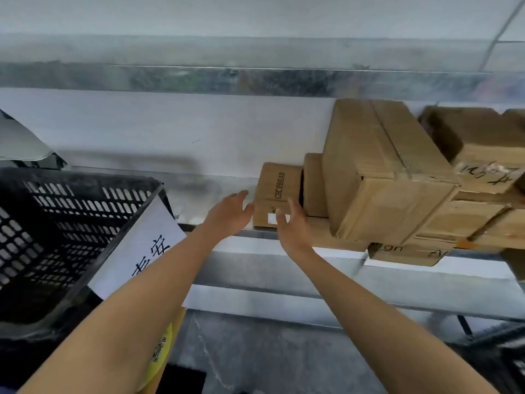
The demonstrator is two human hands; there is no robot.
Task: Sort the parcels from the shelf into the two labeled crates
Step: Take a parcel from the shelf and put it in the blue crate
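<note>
A small brown cardboard parcel printed CECEBEAR [277, 184] lies at the left end of a pile of parcels on the metal shelf [326, 253]. My left hand [230, 213] is open just left of it, fingertips near its left edge. In front of its white label, my right hand [292, 226] is spread open with the fingers up against the parcel's front; neither hand grips it. A black plastic crate [56, 223] with a white paper label [145, 245] stands at the left.
A large taped carton [383, 172] overhangs the shelf edge right of the small parcel, with more cartons [483, 155] stacked behind and below it. A flat brown parcel with a yellow sticker [162, 354] sits under my left forearm. Grey floor lies below.
</note>
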